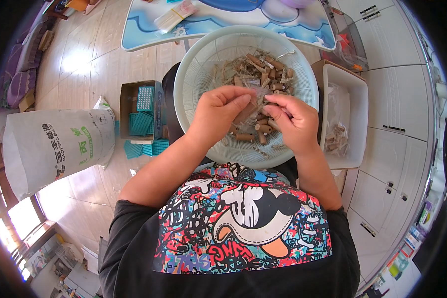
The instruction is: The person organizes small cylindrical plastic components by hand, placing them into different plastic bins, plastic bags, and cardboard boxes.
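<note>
A pale round mesh basket (181,82) sits at my lap, holding several short brown cardboard-like tubes (244,137) and dry, straw-like scraps (228,69). Above its middle, a small clear plastic bag (248,113) is stretched between my two hands. My left hand (217,115) pinches the bag's edge between thumb and forefinger. Facing it, my right hand (294,119) is closed with thumb and fingertips together at the bag's other side, beside a few dry scraps. What lies inside the bag is too blurred to tell.
To the right stands a white bin (361,107) with similar tubes and plastic inside. A cardboard box (129,99) with teal plastic trays (143,123) is on the left, beside a large white sack (59,144). A blue patterned table (149,30) lies beyond the basket.
</note>
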{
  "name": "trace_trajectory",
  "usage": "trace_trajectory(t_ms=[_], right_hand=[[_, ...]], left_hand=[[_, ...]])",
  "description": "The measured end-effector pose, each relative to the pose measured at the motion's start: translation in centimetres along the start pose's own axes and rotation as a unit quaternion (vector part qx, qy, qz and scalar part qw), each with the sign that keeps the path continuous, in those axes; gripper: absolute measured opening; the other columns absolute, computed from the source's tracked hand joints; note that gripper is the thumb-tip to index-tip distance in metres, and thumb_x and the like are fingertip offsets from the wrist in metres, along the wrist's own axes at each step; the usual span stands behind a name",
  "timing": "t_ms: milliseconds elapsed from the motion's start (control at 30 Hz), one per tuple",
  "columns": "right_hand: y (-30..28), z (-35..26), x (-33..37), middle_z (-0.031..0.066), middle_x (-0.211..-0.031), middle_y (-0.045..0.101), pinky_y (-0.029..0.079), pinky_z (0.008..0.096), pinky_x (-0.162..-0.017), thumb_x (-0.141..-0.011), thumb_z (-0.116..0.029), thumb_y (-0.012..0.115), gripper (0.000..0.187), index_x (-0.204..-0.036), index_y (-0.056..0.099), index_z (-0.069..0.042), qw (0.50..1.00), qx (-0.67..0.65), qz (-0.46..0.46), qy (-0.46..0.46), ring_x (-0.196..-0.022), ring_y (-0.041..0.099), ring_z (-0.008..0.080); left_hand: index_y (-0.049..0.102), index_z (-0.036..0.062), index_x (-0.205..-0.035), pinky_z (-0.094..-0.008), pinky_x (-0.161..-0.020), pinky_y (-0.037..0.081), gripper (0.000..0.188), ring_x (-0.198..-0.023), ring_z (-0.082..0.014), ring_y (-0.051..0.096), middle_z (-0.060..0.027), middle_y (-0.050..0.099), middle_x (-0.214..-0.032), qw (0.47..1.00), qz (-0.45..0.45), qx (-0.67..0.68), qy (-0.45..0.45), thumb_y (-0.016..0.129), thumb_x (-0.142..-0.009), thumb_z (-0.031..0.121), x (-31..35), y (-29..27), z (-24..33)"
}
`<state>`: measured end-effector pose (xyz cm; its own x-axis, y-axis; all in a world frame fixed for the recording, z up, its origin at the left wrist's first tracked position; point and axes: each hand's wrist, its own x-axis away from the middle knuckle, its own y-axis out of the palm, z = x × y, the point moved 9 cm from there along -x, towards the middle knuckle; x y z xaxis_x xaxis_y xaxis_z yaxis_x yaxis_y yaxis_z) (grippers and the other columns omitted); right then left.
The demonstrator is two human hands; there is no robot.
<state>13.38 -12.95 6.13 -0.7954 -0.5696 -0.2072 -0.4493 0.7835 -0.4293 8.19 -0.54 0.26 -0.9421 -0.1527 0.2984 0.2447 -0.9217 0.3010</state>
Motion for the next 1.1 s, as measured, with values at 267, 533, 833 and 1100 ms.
trace_trajectory(t_ms=[267, 533, 833, 1100], right_hand=[[0.4, -2.4, -0.7, 0.0066, -0.058, 0.050, 0.038, 0.0269, -0.045, -0.068, -0.004, 0.068, 0.015, -0.082, 0.063, -0.005, 0.988, 0.078, 0.070, -0.117, -0.051, 0.050, 0.0186], [-2.6, 3.8, 0.0, 0.0022, -0.070, 0.056, 0.037, 0.0215, -0.050, -0.086, -0.012, 0.053, 0.009, -0.082, 0.056, -0.004, 0.947, -0.171, 0.254, 0.094, -0.056, 0.048, 0.0102], [0.2, 5.5, 0.9, -0.0054, -0.064, 0.047, 0.026, 0.0157, -0.045, -0.088, -0.019, 0.053, 0.016, -0.092, 0.056, -0.004, 0.899, -0.373, 0.035, 0.225, -0.053, 0.036, 0.0009], [1.3, 4.4, 0.7, -0.0017, -0.076, 0.058, 0.039, 0.0153, -0.058, -0.081, -0.007, 0.061, 0.011, -0.087, 0.059, 0.001, 0.943, -0.277, 0.024, 0.181, -0.065, 0.049, 0.0022]], left_hand=[[0.060, -0.0027, -0.101, -0.0181, -0.068, 0.044, 0.019, -0.077, -0.0044, 0.053, -0.0015, 0.062, -0.085, 0.999, -0.026, -0.019, 0.019, 0.054, -0.084, 0.006, 1.0, 1.3, 0.2], [0.061, -0.0013, -0.097, -0.0175, -0.067, 0.043, 0.016, -0.075, -0.0051, 0.054, -0.0014, 0.062, -0.082, 1.000, 0.008, -0.005, 0.022, 0.054, -0.085, 0.006, 1.2, 1.3, 0.4], [0.060, -0.0016, -0.095, -0.0183, -0.061, 0.043, 0.014, -0.070, -0.0054, 0.054, -0.0038, 0.063, -0.080, 0.998, 0.036, 0.045, 0.028, 0.054, -0.084, 0.004, 0.9, -0.6, 1.7], [0.057, -0.0017, -0.097, -0.0196, -0.067, 0.046, 0.015, -0.077, -0.0080, 0.057, -0.0053, 0.063, -0.086, 0.999, 0.030, 0.008, 0.015, 0.054, -0.084, 0.002, 1.1, -0.5, 1.3]])
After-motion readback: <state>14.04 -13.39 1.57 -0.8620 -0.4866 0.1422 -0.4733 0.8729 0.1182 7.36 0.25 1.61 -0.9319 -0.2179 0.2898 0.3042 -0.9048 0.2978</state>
